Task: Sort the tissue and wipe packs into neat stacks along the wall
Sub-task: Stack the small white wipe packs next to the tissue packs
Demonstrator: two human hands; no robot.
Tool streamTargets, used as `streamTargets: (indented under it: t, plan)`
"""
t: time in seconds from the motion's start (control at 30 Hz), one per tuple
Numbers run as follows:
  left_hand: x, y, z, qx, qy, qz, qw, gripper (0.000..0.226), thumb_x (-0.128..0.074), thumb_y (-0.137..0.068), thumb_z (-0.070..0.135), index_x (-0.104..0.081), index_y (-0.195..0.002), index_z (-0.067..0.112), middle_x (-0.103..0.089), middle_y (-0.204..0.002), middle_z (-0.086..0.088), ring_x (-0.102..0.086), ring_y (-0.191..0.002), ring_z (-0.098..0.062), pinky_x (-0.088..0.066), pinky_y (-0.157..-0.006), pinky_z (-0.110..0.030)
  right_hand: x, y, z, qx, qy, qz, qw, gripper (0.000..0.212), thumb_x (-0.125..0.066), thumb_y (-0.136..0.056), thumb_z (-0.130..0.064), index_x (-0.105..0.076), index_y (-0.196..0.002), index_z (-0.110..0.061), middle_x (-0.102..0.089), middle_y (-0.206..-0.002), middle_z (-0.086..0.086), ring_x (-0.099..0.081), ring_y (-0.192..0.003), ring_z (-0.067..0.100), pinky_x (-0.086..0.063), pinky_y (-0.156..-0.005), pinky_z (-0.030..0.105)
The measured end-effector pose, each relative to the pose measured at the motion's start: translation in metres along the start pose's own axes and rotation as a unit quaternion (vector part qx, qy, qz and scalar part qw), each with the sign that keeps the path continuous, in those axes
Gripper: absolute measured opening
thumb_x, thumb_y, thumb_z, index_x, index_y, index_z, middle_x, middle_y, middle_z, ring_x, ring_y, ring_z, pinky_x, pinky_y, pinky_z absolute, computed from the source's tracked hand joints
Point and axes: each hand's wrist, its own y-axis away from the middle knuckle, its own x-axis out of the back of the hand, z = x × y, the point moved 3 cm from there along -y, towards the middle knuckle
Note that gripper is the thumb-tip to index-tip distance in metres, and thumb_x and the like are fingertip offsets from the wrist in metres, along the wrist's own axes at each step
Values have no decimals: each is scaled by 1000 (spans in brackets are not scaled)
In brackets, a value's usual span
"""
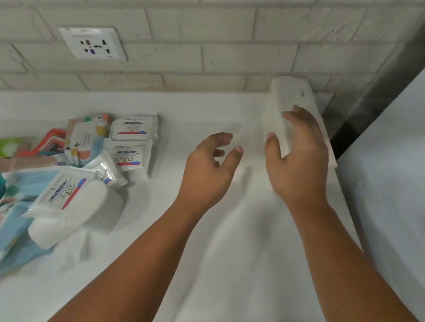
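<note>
Our right hand (300, 155) clamps its fingers on the long white plastic pack (289, 95) at the white desk's (222, 242) right corner, beside the pale brick wall (224, 15); our left hand (209, 168) hovers, fingers apart. We should square the pack to the wall before release.

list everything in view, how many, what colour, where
plain white pack: one, white, far right by the wall
Dove packs: three labels showing, white, in the left heap
other packs: several, blue, red, green, left heap
socket: one, white, on the wall
wall: white brick, behind
counter: white, under everything
left grip: open, over the counter
right grip: holding the plain white pack
</note>
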Motion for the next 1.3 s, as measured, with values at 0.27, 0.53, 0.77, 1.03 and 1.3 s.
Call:
streamTargets:
  t: [0.27, 0.53, 0.77, 1.03, 1.3]
  plan:
    - [126, 20, -38, -40, -89, 61, 993, 30, -66, -96, 34, -63, -125, 28, -65, -122, 13, -62, -103, -2, -52, -85, -20, -86, 56, -98, 63, -98, -87, 989, 35, -62, -91, -19, -63, -123, -6, -63, -132, 5, -56, -127, 17, -43, -107, 26]
    - [242, 22, -112, -3, -210, 110, 971, 36, -69, -94, 26, -62, -129, 19, -65, -126, 2, -62, -112, -19, -52, -97, -39, -184, 114, -177, 16, -133, -234, 963, 31, -67, -88, -24, -68, -116, -12, -71, -115, 1, -66, -106, 19, -52, -94, 33]
    - [288, 14, -161, 177, -268, 83, 943, 67, -70, -92, 41, -40, -150, 26, -47, -153, -3, -51, -135, -30, -50, -103, -48, -244, 129, -208, -25, 79, -379, 922, 49, -66, -91, -41, -54, -133, -19, -63, -129, 1, -61, -115, 22, -53, -95, 33]
    - [303, 0, -180, 182, -245, -7, 952, 64, -65, -94, 47, -47, -145, 12, -65, -134, -7, -64, -117, -28, -52, -95, -37, -270, 135, -214, -59, 160, -374, 912, 52, -60, -92, -51, -49, -134, -22, -65, -126, 3, -63, -110, 25, -53, -92, 37]
    - [312, -4, -160, 70, -137, 32, 988, 38, -72, -92, 34, -61, -126, 21, -67, -103, 10, -68, -95, -17, -57, -75, -33, -261, 131, -224, -89, 78, -279, 953, 61, -61, -93, -46, -36, -145, -30, -62, -131, -2, -60, -116, 21, -46, -95, 37]
